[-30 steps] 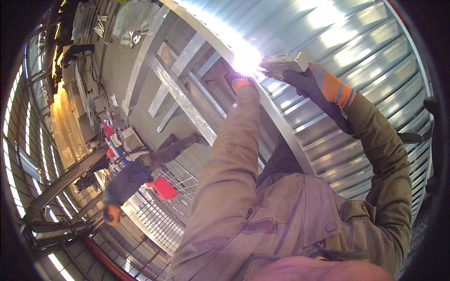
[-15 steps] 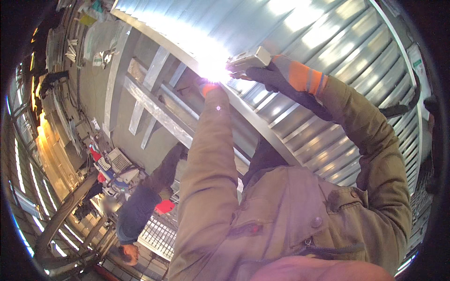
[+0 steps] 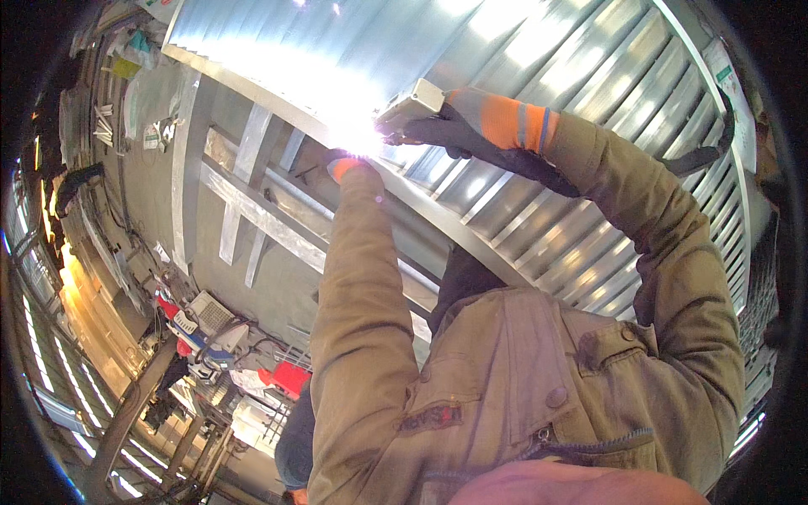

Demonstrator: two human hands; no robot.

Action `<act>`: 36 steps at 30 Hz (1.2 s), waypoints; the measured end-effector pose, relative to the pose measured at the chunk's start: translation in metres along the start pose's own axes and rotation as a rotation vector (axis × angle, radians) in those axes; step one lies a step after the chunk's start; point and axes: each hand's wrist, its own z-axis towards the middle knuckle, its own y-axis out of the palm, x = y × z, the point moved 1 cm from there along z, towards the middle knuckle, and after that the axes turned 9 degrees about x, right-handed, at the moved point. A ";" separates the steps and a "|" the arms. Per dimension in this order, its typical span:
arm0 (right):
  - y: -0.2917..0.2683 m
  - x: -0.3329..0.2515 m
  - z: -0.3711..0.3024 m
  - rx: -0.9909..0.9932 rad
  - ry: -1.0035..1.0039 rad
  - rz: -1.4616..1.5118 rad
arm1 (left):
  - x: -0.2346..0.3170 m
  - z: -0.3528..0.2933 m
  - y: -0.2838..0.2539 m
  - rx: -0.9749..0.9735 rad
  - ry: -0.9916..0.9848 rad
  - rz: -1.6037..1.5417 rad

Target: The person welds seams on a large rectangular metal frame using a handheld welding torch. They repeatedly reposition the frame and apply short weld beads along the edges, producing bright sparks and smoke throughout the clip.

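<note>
My right hand point(image 3: 480, 126), in a dark glove with an orange back, is closed around a boxy grey welding tool point(image 3: 421, 99). A blinding white arc point(image 3: 349, 126) burns at the tool's left end, against the long metal edge bar point(image 3: 471, 240) of a ribbed silvery panel point(image 3: 623, 109). My left hand point(image 3: 347, 168), its glove cuff orange, reaches up to the same bar just below the arc. Its fingers are lost in glare and shadow, so I cannot see what they grip. A dark cable or strap point(image 3: 707, 156) lies over the panel beyond my right forearm.
Crossed metal bars point(image 3: 261, 215) form a frame on the left, over a grey floor point(image 3: 189, 303). Farther left are tools and a red object point(image 3: 290, 379) on a cluttered stand, and stacked boards point(image 3: 93, 286). Another person point(image 3: 295, 446) is partly hidden behind my left arm.
The arc, both hands and the panel appear farther left in the picture, partly because the view shifted. The other person has moved down and mostly behind my left arm. My right hand keeps its hold.
</note>
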 end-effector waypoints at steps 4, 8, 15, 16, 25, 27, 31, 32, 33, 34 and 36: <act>-0.005 -0.006 0.002 -0.066 0.061 -0.093 | -0.005 0.008 -0.003 0.080 -0.042 -0.010; -0.006 -0.007 0.006 -0.052 0.091 -0.173 | -0.011 0.014 -0.008 0.068 -0.034 0.066; -0.005 -0.007 0.026 -0.106 0.107 -0.190 | -0.015 0.026 -0.007 -0.019 0.440 1.348; -0.007 -0.009 0.026 -0.114 0.091 -0.178 | -0.013 0.027 -0.006 -0.041 0.589 1.732; -0.012 -0.024 0.034 -0.141 0.145 -0.120 | -0.009 0.019 -0.005 -0.090 1.001 2.686; -0.014 -0.021 0.033 -0.164 -0.059 -0.267 | -0.007 0.020 -0.002 -0.092 1.036 2.711; -0.016 -0.009 -0.005 0.036 0.073 -0.025 | 0.000 0.025 0.001 -0.093 1.018 2.768; -0.014 -0.007 -0.026 0.090 0.071 0.069 | 0.002 0.025 0.000 -0.094 1.033 2.783; -0.024 -0.006 -0.045 -0.051 0.057 0.174 | 0.001 0.025 -0.001 -0.094 1.121 2.792; -0.020 -0.005 -0.053 -0.009 0.109 0.210 | 0.001 0.026 -0.001 -0.094 1.212 2.801; -0.012 -0.001 -0.076 0.071 0.113 0.176 | 0.000 0.027 0.001 -0.096 1.290 2.798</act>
